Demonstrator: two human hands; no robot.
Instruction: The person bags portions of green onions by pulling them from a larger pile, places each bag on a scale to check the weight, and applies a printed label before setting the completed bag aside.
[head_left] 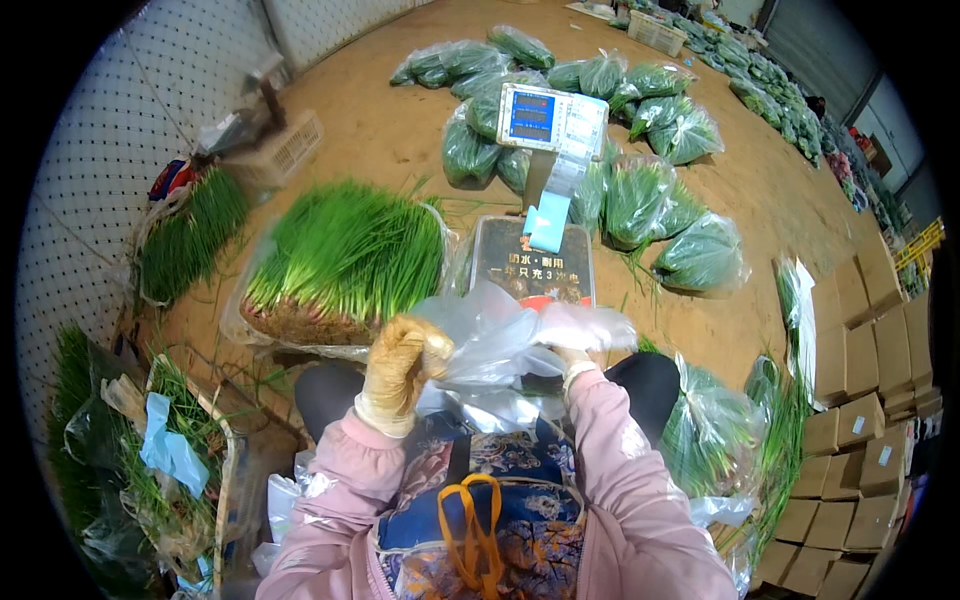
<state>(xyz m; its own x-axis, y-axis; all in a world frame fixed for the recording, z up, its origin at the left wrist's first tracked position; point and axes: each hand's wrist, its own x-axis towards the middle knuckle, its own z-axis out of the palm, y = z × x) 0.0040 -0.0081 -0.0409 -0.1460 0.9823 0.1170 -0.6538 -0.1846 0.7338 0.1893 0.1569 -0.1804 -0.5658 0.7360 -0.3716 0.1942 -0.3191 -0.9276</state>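
Note:
My left hand [403,362], in a worn yellowish glove, grips the edge of a clear plastic bag [500,330] held over my lap. My right hand [578,337] is inside or behind the same bag and holds its other side, mostly hidden by the plastic. Just beyond the bag lies the dark platform of a weighing scale [530,262], whose display head [551,119] stands on a post with a blue tag hanging from it. A big bunch of green chives [345,255] lies on plastic to the left of the scale.
Several filled bags of chives [640,195] lie on the brown floor beyond the scale. More bagged chives [715,440] sit by my right knee. Stacked cardboard boxes [860,420] line the right. Loose chives and scraps [170,460] fill a basket at left, beside a white crate [280,150].

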